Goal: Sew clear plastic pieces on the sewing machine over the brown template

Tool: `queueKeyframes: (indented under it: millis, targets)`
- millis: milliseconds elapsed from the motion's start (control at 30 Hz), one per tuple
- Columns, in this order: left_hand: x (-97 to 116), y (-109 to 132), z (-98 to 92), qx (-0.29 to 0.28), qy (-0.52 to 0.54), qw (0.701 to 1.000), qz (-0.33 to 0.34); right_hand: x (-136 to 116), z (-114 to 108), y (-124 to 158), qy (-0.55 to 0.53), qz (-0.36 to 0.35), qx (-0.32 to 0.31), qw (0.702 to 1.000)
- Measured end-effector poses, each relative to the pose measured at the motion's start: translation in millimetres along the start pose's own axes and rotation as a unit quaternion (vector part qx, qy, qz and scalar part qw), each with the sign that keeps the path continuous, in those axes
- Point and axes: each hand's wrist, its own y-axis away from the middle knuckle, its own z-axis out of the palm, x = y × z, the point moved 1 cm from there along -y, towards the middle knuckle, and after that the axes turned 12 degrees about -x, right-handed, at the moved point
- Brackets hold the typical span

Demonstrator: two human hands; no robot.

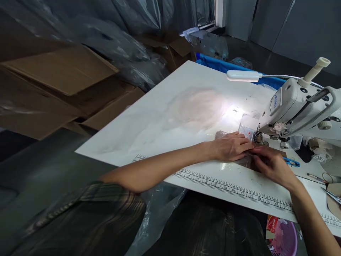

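Observation:
Just in front of the needle area of a white sewing machine (286,106), both hands meet over a piece of thin brownish fabric (246,162) on the table. My left hand (231,146) lies across it from the left, fingers closed together at its edge. Thumb and fingers of my right hand (274,166) pinch the same fabric from the right. A bunched, pale mesh-like end (220,134) shows beyond my left wrist. The fabric between the fingertips is mostly hidden.
A printed ruler (229,186) runs along the front of the white table (149,121). A lamp (243,75) lights the machine area. Blue thread snips (291,162) and scissors (331,195) lie to the right. Cardboard boxes (61,71) stand left; a purple basket (291,238) sits below.

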Motion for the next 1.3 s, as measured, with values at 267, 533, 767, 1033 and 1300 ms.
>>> queueKeyframes:
  millis: [267, 533, 767, 1033, 1300]
  targets:
    - [-0.5, 4.3, -0.6, 0.017, -0.028, 0.999, -0.003, 22.0, -8.6, -6.5, 0.017, 0.019, 0.012, 1.0]
    - [1.5, 4.3, -3.4, 0.028, -0.019, 0.999, -0.002, 28.9, 7.7, -3.0, 0.083, -0.039, 0.03, 0.995]
    - [-2.7, 5.8, -4.2, 0.024, 0.004, 0.999, 0.022, 27.0, 11.4, -1.7, 0.114, -0.021, 0.014, 0.993]
    - [-2.5, 5.3, -5.5, 0.016, -0.039, 0.999, 0.018, 21.4, 11.4, 0.4, 0.118, -0.015, 0.02, 0.993]
    - [-2.8, 6.4, -4.5, 0.031, -0.075, 0.996, 0.042, 24.2, 15.6, -2.4, 0.16, 0.001, 0.026, 0.987]
